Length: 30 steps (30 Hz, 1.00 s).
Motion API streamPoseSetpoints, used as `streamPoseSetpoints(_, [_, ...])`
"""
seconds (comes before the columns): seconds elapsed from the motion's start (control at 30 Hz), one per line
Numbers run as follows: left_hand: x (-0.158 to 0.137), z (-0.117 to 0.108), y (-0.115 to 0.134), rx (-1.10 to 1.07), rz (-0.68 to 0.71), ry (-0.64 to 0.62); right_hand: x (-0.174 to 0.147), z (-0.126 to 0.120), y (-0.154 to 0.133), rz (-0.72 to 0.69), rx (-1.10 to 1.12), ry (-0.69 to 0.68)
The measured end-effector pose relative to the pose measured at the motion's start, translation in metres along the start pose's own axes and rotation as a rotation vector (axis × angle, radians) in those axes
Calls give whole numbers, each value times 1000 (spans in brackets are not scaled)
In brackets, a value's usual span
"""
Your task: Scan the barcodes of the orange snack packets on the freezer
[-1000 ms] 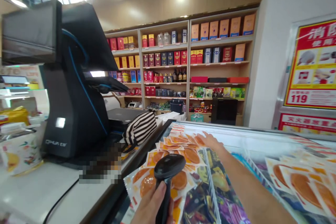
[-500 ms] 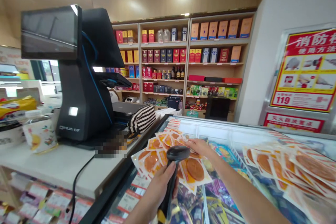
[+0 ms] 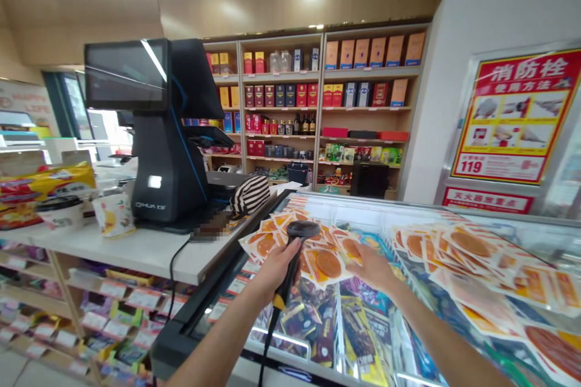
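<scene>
My left hand [image 3: 282, 266] is wrapped round the handle of a black barcode scanner [image 3: 303, 230]; its head is over a fanned pile of flat packets [image 3: 267, 245]. Each packet is pale and clear, with a round orange-brown slice showing. At the right side of this pile, my right hand [image 3: 374, 267] has its thumb and fingers closed at the edge of one flat packet [image 3: 348, 247]. The fingertips partly hide that edge. The pile lies on the glass top of a chest freezer [image 3: 254, 344], and the scanner's cable hangs below my left hand.
More flat packets [image 3: 472, 254] are spread over the freezer's right side. To the left, a counter [image 3: 172, 254] carries a till with screens [image 3: 157, 151], a striped pouch [image 3: 250, 195], a cup [image 3: 59, 211] and snack bags. Stocked shelves [image 3: 284, 75] line the back wall.
My right hand has moved right, to the packet at the pile's right side. The scanner stays in my left hand above the pile. The view has shifted, showing more counter and freezer front.
</scene>
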<state>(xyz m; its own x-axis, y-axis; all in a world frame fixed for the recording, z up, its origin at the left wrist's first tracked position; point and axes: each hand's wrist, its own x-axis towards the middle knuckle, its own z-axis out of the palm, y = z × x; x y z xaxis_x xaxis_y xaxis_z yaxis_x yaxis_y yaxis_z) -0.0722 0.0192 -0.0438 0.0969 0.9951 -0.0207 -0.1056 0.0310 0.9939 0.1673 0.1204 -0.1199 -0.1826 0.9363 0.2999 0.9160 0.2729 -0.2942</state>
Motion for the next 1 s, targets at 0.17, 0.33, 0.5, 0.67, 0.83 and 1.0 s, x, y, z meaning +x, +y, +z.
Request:
streamPoseSetpoints(0.17, [-5,9,2,25,3,-34,-8,-5,4,80,17,128])
streamPoseSetpoints(0.33, [-16,12,8,59,-3,-95,1,-16,22,331,584,200])
streamPoseSetpoints(0.5, [-27,18,15,74,-8,-184,-7,-24,32,367,1105,161])
streamPoseSetpoints(0.67, [-33,27,19,79,-40,-251,-10,-37,38,383,1221,221])
streamPoseSetpoints(0.83, [-29,32,15,66,-28,-289,-11,-48,43,409,1248,270])
streamPoseSetpoints(1.0, [-25,39,17,61,-30,-299,-20,-54,43,331,1276,305])
